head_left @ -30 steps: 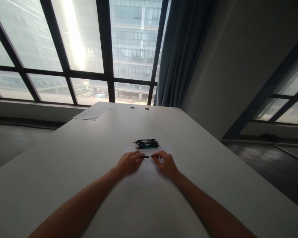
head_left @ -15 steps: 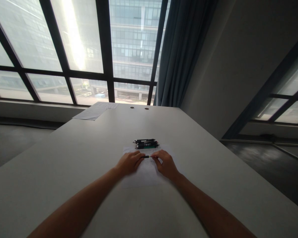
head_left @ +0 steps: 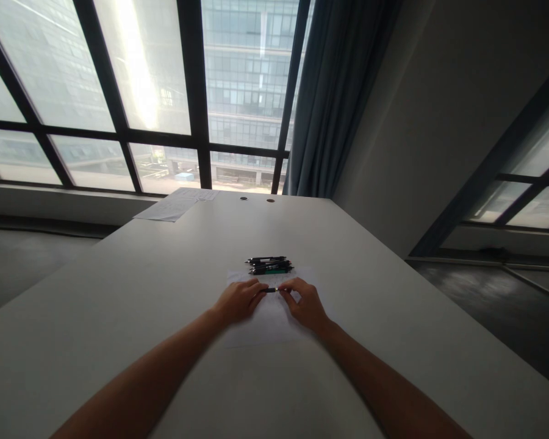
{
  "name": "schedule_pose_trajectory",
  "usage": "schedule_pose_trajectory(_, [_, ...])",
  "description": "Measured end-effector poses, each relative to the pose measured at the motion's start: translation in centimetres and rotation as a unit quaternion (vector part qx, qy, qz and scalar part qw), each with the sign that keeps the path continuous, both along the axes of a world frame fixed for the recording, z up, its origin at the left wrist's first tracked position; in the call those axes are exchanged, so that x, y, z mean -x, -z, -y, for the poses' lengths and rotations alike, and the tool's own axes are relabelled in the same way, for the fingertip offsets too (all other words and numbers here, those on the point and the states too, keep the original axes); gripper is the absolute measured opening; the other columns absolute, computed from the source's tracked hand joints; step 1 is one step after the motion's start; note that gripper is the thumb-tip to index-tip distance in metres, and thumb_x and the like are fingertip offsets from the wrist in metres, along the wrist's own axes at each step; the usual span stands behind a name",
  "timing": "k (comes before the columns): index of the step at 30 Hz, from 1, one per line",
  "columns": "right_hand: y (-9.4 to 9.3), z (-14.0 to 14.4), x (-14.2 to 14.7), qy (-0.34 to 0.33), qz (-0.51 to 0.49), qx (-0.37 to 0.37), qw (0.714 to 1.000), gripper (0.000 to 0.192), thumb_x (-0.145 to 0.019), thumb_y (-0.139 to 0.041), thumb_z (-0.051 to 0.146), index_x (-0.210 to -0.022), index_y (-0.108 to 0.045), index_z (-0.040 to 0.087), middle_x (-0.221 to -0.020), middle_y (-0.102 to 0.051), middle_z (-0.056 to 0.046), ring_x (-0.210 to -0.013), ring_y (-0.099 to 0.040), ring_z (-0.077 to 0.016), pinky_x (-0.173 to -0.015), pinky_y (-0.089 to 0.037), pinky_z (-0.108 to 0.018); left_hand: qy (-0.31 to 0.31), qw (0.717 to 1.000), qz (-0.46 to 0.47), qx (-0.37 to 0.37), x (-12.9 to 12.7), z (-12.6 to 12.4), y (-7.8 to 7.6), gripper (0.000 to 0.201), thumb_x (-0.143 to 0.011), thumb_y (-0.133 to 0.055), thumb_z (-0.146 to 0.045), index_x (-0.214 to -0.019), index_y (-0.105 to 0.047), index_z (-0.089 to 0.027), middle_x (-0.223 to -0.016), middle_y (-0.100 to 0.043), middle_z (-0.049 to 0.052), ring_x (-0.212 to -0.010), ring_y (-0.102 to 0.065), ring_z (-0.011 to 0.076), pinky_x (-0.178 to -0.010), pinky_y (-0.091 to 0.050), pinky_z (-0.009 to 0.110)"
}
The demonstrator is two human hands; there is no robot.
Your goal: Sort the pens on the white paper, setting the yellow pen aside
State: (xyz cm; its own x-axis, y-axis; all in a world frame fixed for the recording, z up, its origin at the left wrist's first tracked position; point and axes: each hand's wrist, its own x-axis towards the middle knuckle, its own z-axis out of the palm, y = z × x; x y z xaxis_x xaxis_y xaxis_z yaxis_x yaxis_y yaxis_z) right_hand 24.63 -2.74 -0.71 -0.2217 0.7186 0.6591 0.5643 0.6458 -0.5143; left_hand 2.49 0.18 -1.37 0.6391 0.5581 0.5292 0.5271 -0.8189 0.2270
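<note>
**Desk editor:** What does the head view show at this moment?

**Photographer:** A person's two bare hands meet over a sheet of paper (head_left: 268,320) on a long pale table (head_left: 119,292). The left hand (head_left: 238,300) and the right hand (head_left: 307,303) each pinch one end of a single dark pen (head_left: 271,289), which lies crosswise between the fingertips, just above the sheet.

**Desk editor:** So both hands are closed on it?

**Photographer:** Both are curled, fingers gathered on the pen's ends. Whether the halves are being joined, parted or merely turned is too small to tell.

**Desk editor:** And the rest of the pens?

**Photographer:** A small pile of pens (head_left: 269,265) lies just beyond the hands, at the far edge of the sheet, side by side; one shows a green barrel. No pen lies apart in a second group.

**Desk editor:** How far along would you judge the work?

**Photographer:** Early or midway, at a guess. One pen is in hand and the pile looks untouched, but treated and untreated pens may lie together, so the count done cannot be read.

**Desk editor:** Anything else in frame?

**Photographer:** More papers (head_left: 176,204) at the table's far end beside two round cable holes (head_left: 257,199), a tall window (head_left: 141,91) onto office blocks, and a grey-blue curtain (head_left: 338,91) at its right.
</note>
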Motion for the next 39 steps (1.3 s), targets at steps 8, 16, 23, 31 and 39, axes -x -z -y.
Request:
schedule_pose_trajectory(8, [0.3, 0.1, 0.2, -0.001, 0.0, 0.005, 1.0, 0.01, -0.086, -0.058, 0.02, -0.086, -0.068, 0.022, -0.08, -0.07, -0.005, -0.073, -0.064, -0.0194, -0.071, -0.053, -0.034, -0.004, 1.0, -0.001, -0.013, 0.0, 0.0, 0.1, 0.03, -0.1, -0.039, -0.031, -0.114, -0.063, -0.019, -0.094, -0.069, 0.008, -0.078, -0.067, 0.0167, -0.07, -0.053, 0.027])
schedule_pose_trajectory(16, [0.6, -0.1, 0.1, 0.006, 0.048, 0.0, 0.999, 0.018, -0.095, -0.05, 0.029, -0.089, -0.065, 0.021, -0.083, -0.068, -0.007, -0.078, -0.063, -0.0205, -0.072, -0.051, -0.033, -0.005, 1.0, 0.004, -0.004, -0.2, 0.4, -0.1, 0.03, -0.1, -0.039, -0.031, -0.113, -0.064, -0.019, -0.093, -0.069, 0.007, -0.077, -0.067, 0.0167, -0.069, -0.053, 0.027])
schedule_pose_trajectory(23, [0.2, 0.0, -0.2, 0.028, 0.125, 0.009, 0.992, 0.035, -0.101, -0.037, 0.039, -0.085, -0.062, 0.02, -0.075, -0.064, -0.004, -0.069, -0.058, -0.0177, -0.07, -0.045, -0.03, 0.0, 1.0, 0.009, -0.013, -0.6, 0.6, -0.1, 0.031, -0.101, -0.039, -0.031, -0.115, -0.064, -0.019, -0.093, -0.069, 0.007, -0.076, -0.066, 0.016, -0.069, -0.053, 0.026])
schedule_pose_trajectory(31, [-0.3, 0.1, -0.6, 0.004, 0.153, 0.03, 0.988, 0.031, -0.099, -0.04, 0.034, -0.081, -0.061, 0.02, -0.074, -0.064, -0.005, -0.072, -0.057, -0.0187, -0.074, -0.042, -0.033, 0.003, 1.0, -0.001, -0.011, -0.4, 0.6, -0.1, 0.03, -0.101, -0.039, -0.03, -0.114, -0.063, -0.019, -0.096, -0.07, 0.007, -0.079, -0.067, 0.0169, -0.071, -0.053, 0.027])
schedule_pose_trajectory(39, [-0.7, 0.3, -0.6, -0.009, 0.159, 0.014, 0.987, 0.026, -0.098, -0.045, 0.035, -0.087, -0.063, 0.018, -0.08, -0.066, -0.006, -0.076, -0.058, -0.0198, -0.077, -0.041, -0.035, 0.01, 1.0, -0.004, -0.023, -0.4, 0.6, 0.0, 0.03, -0.101, -0.039, -0.03, -0.114, -0.063, -0.018, -0.094, -0.07, 0.007, -0.076, -0.067, 0.0168, -0.068, -0.053, 0.027])
